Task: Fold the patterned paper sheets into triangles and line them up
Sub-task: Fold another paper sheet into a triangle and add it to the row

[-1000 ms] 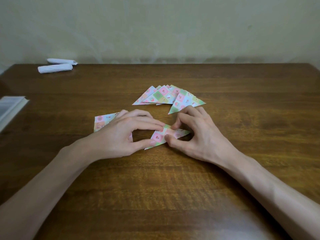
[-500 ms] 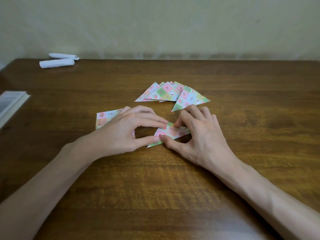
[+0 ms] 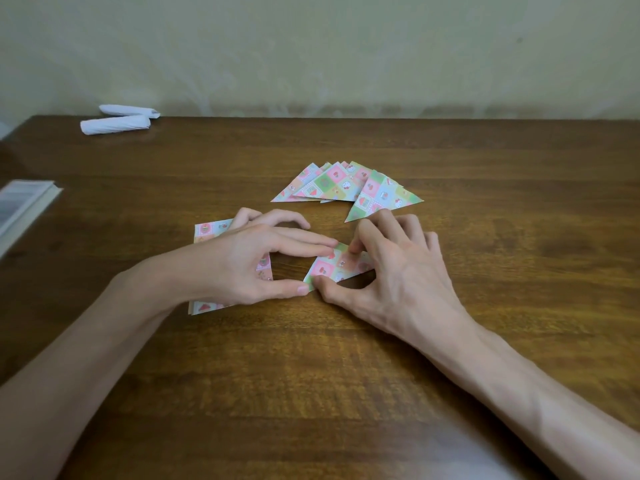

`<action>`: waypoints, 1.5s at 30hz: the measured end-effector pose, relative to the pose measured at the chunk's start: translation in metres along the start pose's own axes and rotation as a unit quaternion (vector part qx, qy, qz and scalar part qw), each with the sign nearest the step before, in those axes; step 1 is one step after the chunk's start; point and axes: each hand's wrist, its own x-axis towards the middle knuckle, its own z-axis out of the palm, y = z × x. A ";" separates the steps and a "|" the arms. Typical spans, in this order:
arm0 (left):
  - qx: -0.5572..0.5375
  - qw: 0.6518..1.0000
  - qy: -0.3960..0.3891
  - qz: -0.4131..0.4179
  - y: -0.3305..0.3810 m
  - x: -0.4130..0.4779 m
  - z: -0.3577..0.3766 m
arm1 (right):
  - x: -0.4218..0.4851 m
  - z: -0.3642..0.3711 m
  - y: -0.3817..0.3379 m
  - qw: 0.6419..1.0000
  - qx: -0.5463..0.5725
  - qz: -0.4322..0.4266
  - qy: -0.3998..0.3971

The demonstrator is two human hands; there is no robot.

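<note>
A small folded patterned paper (image 3: 337, 266) lies flat on the table (image 3: 346, 375) between my hands. My left hand (image 3: 242, 265) touches its left side with a straight forefinger at the top and the thumb at the lower corner. My right hand (image 3: 398, 278) pinches it, with a curled forefinger on the top edge and the thumb on the lower left corner. Several finished triangles (image 3: 332, 185) overlap in a fan behind my hands, the rightmost one (image 3: 381, 197) near my right fingers. Partly hidden under my left hand is a stack of unfolded patterned sheets (image 3: 206, 232).
Two white paper rolls (image 3: 114, 124) lie at the table's far left corner. A pale booklet (image 3: 20, 206) sticks in from the left edge. A wall runs right behind the table's far edge.
My right thumb has slid left along the folded paper's lower edge to meet my left thumb. Both hands stay on the paper, and the view has shifted slightly.
</note>
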 end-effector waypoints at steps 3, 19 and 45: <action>-0.001 1.000 -0.015 -0.003 0.001 0.000 -0.002 | -0.002 0.001 -0.003 1.000 -0.007 0.011 -0.007; 0.000 1.000 -0.024 -0.015 0.003 -0.001 -0.007 | -0.002 0.000 -0.008 0.998 -0.008 0.040 -0.037; -0.027 0.998 0.047 -0.040 0.010 0.003 0.009 | 0.008 -0.019 0.026 0.975 0.196 0.045 -0.098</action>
